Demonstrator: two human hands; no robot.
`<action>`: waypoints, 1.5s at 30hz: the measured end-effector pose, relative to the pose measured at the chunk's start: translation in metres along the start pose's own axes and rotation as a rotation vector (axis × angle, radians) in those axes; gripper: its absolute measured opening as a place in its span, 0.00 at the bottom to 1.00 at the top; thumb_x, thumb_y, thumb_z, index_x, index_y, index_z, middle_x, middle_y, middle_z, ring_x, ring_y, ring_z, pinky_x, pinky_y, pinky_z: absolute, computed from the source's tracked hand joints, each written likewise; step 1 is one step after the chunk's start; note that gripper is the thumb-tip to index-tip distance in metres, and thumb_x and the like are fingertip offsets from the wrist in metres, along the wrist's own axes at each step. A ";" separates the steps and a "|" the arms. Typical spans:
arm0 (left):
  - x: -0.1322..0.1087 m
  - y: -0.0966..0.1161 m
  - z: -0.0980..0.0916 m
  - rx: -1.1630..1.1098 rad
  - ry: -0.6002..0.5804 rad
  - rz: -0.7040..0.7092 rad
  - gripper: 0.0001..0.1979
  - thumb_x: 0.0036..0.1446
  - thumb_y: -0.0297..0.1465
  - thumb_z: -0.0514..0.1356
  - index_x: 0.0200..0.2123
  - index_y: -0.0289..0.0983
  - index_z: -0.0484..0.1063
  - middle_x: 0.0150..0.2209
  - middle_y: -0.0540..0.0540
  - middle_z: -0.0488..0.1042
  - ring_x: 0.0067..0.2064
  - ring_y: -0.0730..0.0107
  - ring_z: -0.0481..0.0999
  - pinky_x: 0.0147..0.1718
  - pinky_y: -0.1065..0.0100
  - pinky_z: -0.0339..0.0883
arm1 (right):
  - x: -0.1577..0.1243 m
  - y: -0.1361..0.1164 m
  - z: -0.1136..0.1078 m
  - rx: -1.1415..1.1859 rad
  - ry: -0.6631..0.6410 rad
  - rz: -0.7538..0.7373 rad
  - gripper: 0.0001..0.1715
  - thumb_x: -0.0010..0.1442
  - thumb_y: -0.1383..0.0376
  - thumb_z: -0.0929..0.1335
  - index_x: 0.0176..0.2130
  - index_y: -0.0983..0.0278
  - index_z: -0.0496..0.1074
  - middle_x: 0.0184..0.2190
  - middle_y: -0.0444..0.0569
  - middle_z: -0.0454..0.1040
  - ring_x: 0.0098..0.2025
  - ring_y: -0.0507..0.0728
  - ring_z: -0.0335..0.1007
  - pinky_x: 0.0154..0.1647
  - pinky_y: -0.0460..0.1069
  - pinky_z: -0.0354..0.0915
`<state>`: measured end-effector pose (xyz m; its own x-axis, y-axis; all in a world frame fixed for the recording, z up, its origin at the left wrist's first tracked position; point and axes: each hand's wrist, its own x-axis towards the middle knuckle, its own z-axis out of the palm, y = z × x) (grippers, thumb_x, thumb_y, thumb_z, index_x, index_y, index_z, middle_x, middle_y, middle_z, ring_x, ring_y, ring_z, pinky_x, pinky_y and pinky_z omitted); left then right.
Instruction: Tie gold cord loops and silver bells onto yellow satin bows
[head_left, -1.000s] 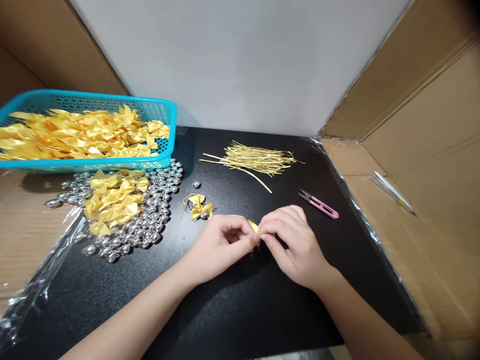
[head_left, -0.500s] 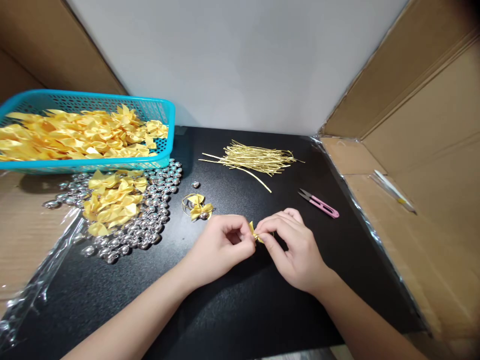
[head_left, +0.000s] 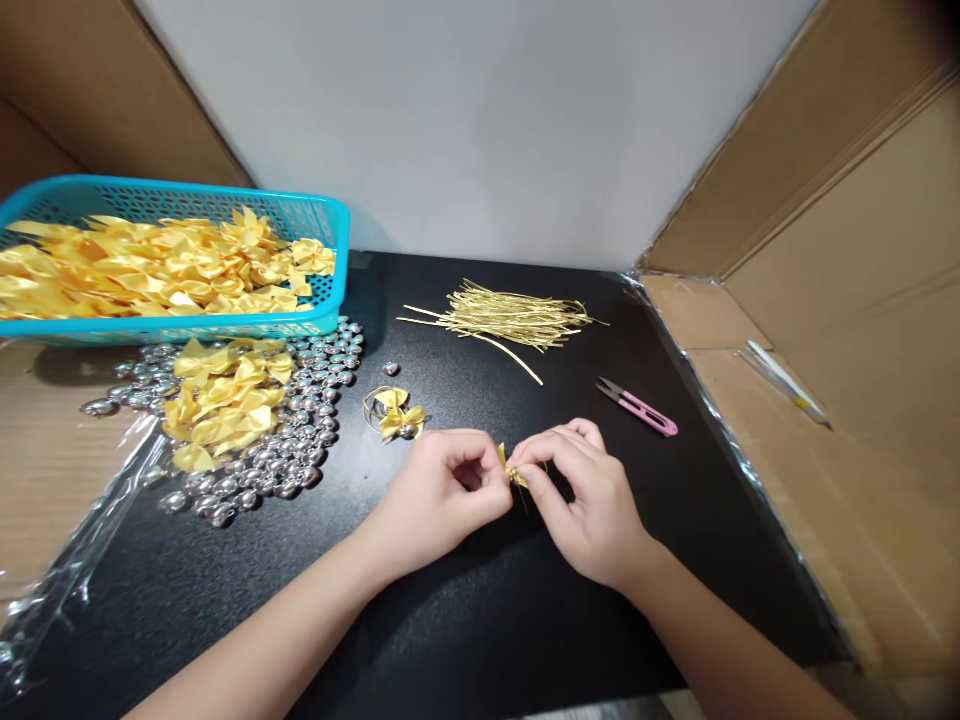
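Left hand (head_left: 450, 490), right hand (head_left: 589, 495) pinching yellow bow (head_left: 518, 479); visible tip (head_left: 502, 453) points away from person; long axis unclear.

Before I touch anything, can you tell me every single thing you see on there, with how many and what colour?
basket: one, teal, back left
basket bows: many, yellow, in the basket
loose bows: several, yellow, heaped among the beads
beads: dozens, silver, around that heap
lone bead: one, silver, right of the others
tied bows: seemingly two, yellow, beyond the left hand
strips: many, gold, back middle
snips: one, pink with dark blades, right
slim tool: one, whitish, far right
tabletop: one, black, underneath
wall: one, grey-white, behind
cardboard: several pieces, brown, both sides
ribbon piece: one, yellow, between the fingertips
left hand, right hand: two, bare, front middle
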<state>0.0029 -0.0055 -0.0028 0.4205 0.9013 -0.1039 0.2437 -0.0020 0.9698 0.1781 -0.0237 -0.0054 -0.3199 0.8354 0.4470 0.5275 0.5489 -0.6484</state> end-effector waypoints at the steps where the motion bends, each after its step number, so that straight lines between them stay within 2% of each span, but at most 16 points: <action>1: 0.000 0.000 0.000 0.005 0.000 0.004 0.07 0.48 0.26 0.58 0.19 0.35 0.65 0.21 0.52 0.67 0.25 0.75 0.63 0.25 0.73 0.58 | 0.000 0.000 0.000 0.003 0.003 0.003 0.08 0.63 0.74 0.63 0.34 0.62 0.66 0.30 0.44 0.78 0.32 0.53 0.73 0.43 0.54 0.56; 12: 0.000 0.003 0.000 0.002 0.031 0.004 0.09 0.49 0.28 0.57 0.19 0.35 0.67 0.21 0.51 0.69 0.25 0.74 0.65 0.25 0.72 0.59 | 0.001 -0.002 0.000 -0.011 0.000 0.012 0.08 0.63 0.74 0.64 0.33 0.63 0.66 0.30 0.43 0.77 0.32 0.52 0.72 0.43 0.54 0.56; 15: 0.001 0.006 -0.001 -0.090 0.032 -0.007 0.09 0.50 0.29 0.57 0.19 0.35 0.68 0.21 0.51 0.70 0.25 0.74 0.68 0.27 0.72 0.61 | 0.002 -0.003 -0.003 0.021 0.023 -0.001 0.07 0.62 0.73 0.65 0.36 0.62 0.68 0.34 0.45 0.78 0.37 0.54 0.73 0.44 0.54 0.58; 18: 0.003 0.008 -0.001 -0.242 0.026 -0.073 0.08 0.49 0.29 0.58 0.19 0.35 0.68 0.20 0.53 0.70 0.24 0.75 0.69 0.28 0.73 0.63 | 0.002 -0.005 -0.007 0.017 0.184 -0.042 0.07 0.58 0.72 0.67 0.38 0.62 0.69 0.38 0.49 0.76 0.43 0.58 0.71 0.44 0.55 0.62; 20: 0.003 0.008 0.000 -0.330 0.040 -0.124 0.07 0.47 0.28 0.58 0.19 0.35 0.68 0.19 0.53 0.71 0.24 0.75 0.69 0.28 0.73 0.63 | 0.001 -0.005 -0.008 0.001 0.332 -0.086 0.06 0.55 0.72 0.68 0.33 0.62 0.67 0.31 0.47 0.71 0.37 0.57 0.68 0.39 0.53 0.62; 22: 0.004 0.007 0.000 -0.421 0.069 -0.164 0.07 0.46 0.28 0.57 0.18 0.35 0.68 0.18 0.53 0.70 0.23 0.76 0.69 0.27 0.74 0.63 | -0.001 -0.005 -0.007 0.000 0.377 -0.090 0.08 0.53 0.72 0.68 0.27 0.62 0.64 0.24 0.43 0.64 0.29 0.54 0.63 0.33 0.52 0.59; 25: 0.003 0.004 0.001 -0.576 0.099 -0.198 0.09 0.48 0.30 0.57 0.18 0.35 0.68 0.18 0.53 0.71 0.21 0.77 0.68 0.25 0.74 0.61 | -0.002 -0.005 -0.003 0.033 0.248 0.023 0.09 0.53 0.69 0.68 0.25 0.62 0.64 0.21 0.42 0.66 0.25 0.53 0.62 0.33 0.52 0.58; 27: 0.003 0.002 0.000 -0.644 0.110 -0.191 0.09 0.49 0.31 0.57 0.19 0.35 0.68 0.19 0.53 0.71 0.21 0.77 0.67 0.24 0.73 0.61 | -0.002 -0.005 0.001 0.083 0.151 0.111 0.08 0.54 0.68 0.69 0.25 0.63 0.67 0.22 0.44 0.71 0.26 0.54 0.66 0.34 0.53 0.59; 30: 0.002 -0.001 -0.002 -0.650 0.130 -0.150 0.10 0.51 0.31 0.58 0.19 0.36 0.68 0.18 0.53 0.70 0.22 0.76 0.67 0.25 0.73 0.61 | -0.002 -0.005 0.007 0.208 0.072 0.222 0.06 0.57 0.67 0.70 0.27 0.64 0.71 0.25 0.45 0.76 0.29 0.54 0.71 0.36 0.52 0.62; 36: -0.001 -0.002 -0.002 -0.565 0.129 -0.062 0.10 0.51 0.29 0.57 0.19 0.36 0.68 0.19 0.54 0.69 0.23 0.76 0.66 0.25 0.73 0.59 | -0.002 -0.008 0.011 0.518 -0.030 0.416 0.10 0.60 0.64 0.69 0.28 0.64 0.73 0.27 0.47 0.78 0.33 0.55 0.74 0.39 0.50 0.67; 40: -0.002 0.001 -0.002 -0.508 0.120 -0.003 0.09 0.51 0.27 0.57 0.20 0.36 0.67 0.20 0.54 0.68 0.24 0.75 0.66 0.26 0.72 0.60 | -0.004 -0.008 0.013 0.606 -0.057 0.452 0.09 0.62 0.64 0.68 0.29 0.64 0.71 0.28 0.45 0.76 0.33 0.53 0.72 0.38 0.48 0.66; 45: -0.002 0.004 -0.002 -0.485 0.068 0.080 0.11 0.55 0.28 0.59 0.20 0.36 0.67 0.21 0.53 0.69 0.25 0.75 0.69 0.27 0.73 0.62 | -0.007 -0.008 0.019 0.686 -0.040 0.473 0.08 0.63 0.64 0.67 0.31 0.63 0.71 0.29 0.45 0.74 0.33 0.52 0.70 0.38 0.48 0.65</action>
<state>0.0011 -0.0061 0.0013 0.3594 0.9328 -0.0255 -0.2288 0.1146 0.9667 0.1618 -0.0335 -0.0152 -0.2196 0.9754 0.0189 0.0214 0.0242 -0.9995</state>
